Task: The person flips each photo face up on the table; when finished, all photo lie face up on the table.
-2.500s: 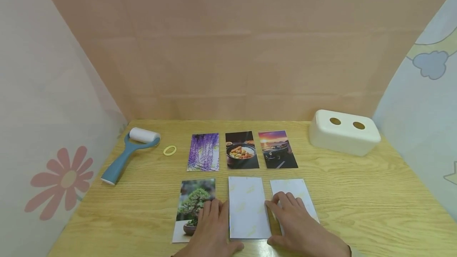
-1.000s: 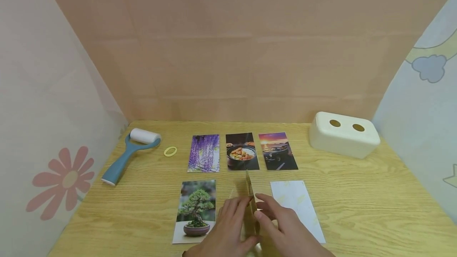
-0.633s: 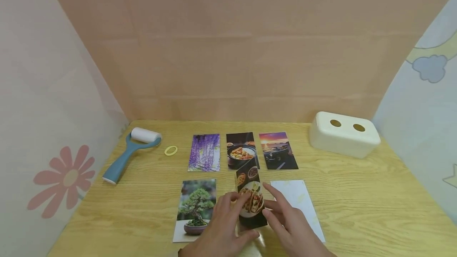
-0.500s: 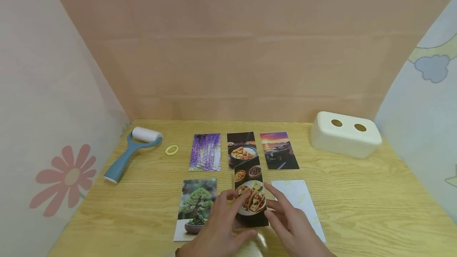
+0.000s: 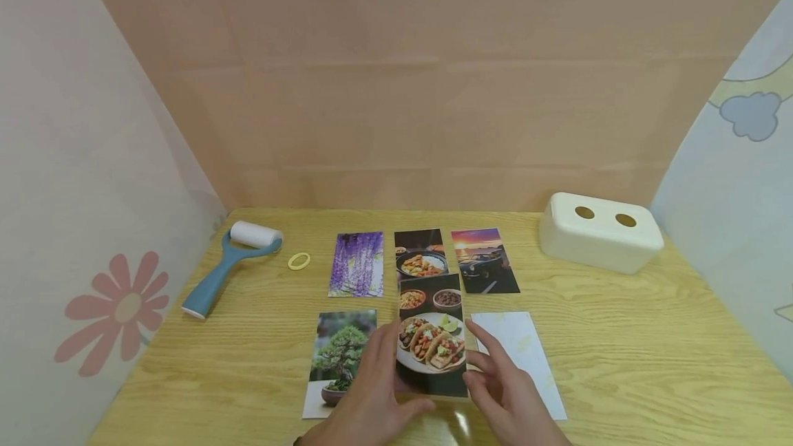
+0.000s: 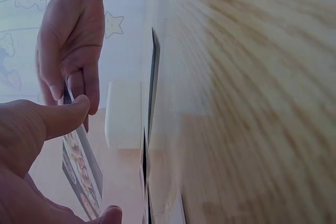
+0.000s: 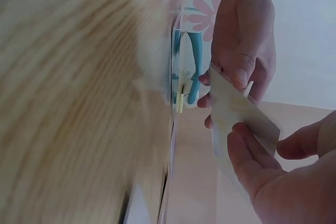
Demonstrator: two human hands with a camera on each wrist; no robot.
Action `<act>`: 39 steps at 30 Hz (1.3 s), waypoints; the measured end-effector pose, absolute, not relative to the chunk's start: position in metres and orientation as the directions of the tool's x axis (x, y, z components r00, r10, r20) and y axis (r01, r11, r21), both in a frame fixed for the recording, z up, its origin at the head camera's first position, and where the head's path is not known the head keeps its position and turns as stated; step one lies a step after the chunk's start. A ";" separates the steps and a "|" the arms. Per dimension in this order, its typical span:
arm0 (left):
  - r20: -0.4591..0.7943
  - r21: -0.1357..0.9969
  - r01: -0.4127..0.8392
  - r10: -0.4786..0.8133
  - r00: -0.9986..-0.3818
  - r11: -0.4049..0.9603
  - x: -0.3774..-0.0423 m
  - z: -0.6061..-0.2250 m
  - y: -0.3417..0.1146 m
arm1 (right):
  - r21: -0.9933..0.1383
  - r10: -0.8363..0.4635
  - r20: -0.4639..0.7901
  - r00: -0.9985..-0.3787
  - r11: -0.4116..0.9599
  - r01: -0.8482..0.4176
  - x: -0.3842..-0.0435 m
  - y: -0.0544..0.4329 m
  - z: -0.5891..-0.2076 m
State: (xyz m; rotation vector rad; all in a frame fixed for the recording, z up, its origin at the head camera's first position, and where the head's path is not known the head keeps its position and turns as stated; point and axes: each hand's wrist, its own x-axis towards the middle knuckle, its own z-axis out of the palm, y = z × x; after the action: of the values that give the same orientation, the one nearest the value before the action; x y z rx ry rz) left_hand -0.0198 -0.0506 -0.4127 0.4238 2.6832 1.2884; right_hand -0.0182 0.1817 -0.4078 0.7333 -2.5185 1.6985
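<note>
A photo card with tacos on a plate (image 5: 430, 325) is held up at a slant above the table, picture side facing the head camera. My left hand (image 5: 372, 391) holds it along its left edge, thumb stretched out below the bottom edge. At the right edge, my right hand (image 5: 511, 391) pinches it between thumb and fingers. The right wrist view shows the card's pale back (image 7: 233, 114), with my right fingertips (image 7: 241, 135) against it. Beside my left hand lies the bonsai photo card (image 5: 341, 356); a face-down white card (image 5: 523, 356) lies beside my right.
Farther back lie a purple wisteria card (image 5: 356, 263), a rice bowl card (image 5: 420, 250), partly covered, and a car-at-sunset card (image 5: 485, 260). A blue-handled lint roller (image 5: 226, 260) and yellow ring (image 5: 299, 261) lie left. A white box with two holes (image 5: 601, 236) stands right.
The middle card, face down at first, was lifted from the table and turned over between my hands. Its taco picture now shows. The other cards stay where they were.
</note>
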 end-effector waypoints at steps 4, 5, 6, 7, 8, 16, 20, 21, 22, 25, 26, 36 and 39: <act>-0.018 0.792 0.169 0.300 -0.954 0.586 -0.018 -0.413 -0.053 | -0.886 -0.345 0.243 -0.907 0.303 -0.352 -0.019 0.182 -0.411; -0.024 0.797 0.162 0.299 -0.954 0.582 -0.017 -0.413 -0.054 | -0.890 -0.341 0.231 -0.911 0.304 -0.340 -0.019 0.182 -0.411; -0.028 0.798 0.157 0.296 -0.955 0.581 -0.016 -0.413 -0.054 | -0.896 -0.336 0.218 -0.916 0.304 -0.325 -0.020 0.182 -0.412; -0.028 0.801 0.155 0.294 -0.955 0.578 -0.015 -0.413 -0.055 | -0.900 -0.329 0.200 -0.923 0.309 -0.306 -0.020 0.182 -0.413; -0.028 0.802 0.153 0.293 -0.956 0.577 -0.014 -0.413 -0.056 | -0.908 -0.326 0.183 -0.928 0.307 -0.286 -0.020 0.182 -0.413; -0.002 0.794 0.189 0.314 -0.949 0.578 -0.010 -0.414 -0.060 | -0.870 -0.250 0.084 -0.965 0.453 -0.193 -0.026 0.180 -0.418; 0.025 0.773 0.233 0.338 -0.941 0.590 -0.010 -0.419 -0.060 | -0.819 -0.234 0.090 -0.968 0.536 -0.205 -0.029 0.179 -0.419; 0.034 0.763 0.247 0.346 -0.938 0.597 -0.010 -0.420 -0.059 | -0.804 -0.234 0.088 -0.968 0.558 -0.208 -0.030 0.179 -0.419; 0.041 0.749 0.262 0.353 -0.935 0.608 -0.011 -0.422 -0.059 | -0.791 -0.234 0.073 -0.969 0.579 -0.199 -0.031 0.178 -0.419; 0.042 0.708 0.293 0.376 -0.925 0.642 -0.011 -0.426 -0.058 | -0.755 -0.239 0.005 -0.971 0.635 -0.161 -0.034 0.178 -0.419; 0.035 0.693 0.298 0.382 -0.923 0.657 -0.011 -0.427 -0.058 | -0.745 -0.243 -0.017 -0.970 0.650 -0.150 -0.035 0.178 -0.419; -0.043 0.525 0.302 0.379 -0.924 0.796 -0.011 -0.429 -0.055 | -0.665 -0.250 -0.075 -0.965 0.734 -0.138 -0.040 0.175 -0.425; -0.076 0.516 0.283 0.373 -0.925 0.808 -0.012 -0.428 -0.054 | -0.654 -0.247 -0.071 -0.966 0.743 -0.142 -0.041 0.175 -0.425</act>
State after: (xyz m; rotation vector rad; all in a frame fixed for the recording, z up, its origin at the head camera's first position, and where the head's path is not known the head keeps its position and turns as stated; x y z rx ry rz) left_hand -0.0123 -0.0544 -0.4282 0.5162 2.8204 0.7648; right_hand -0.0409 0.1746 -0.4248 0.3453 -3.0752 1.1329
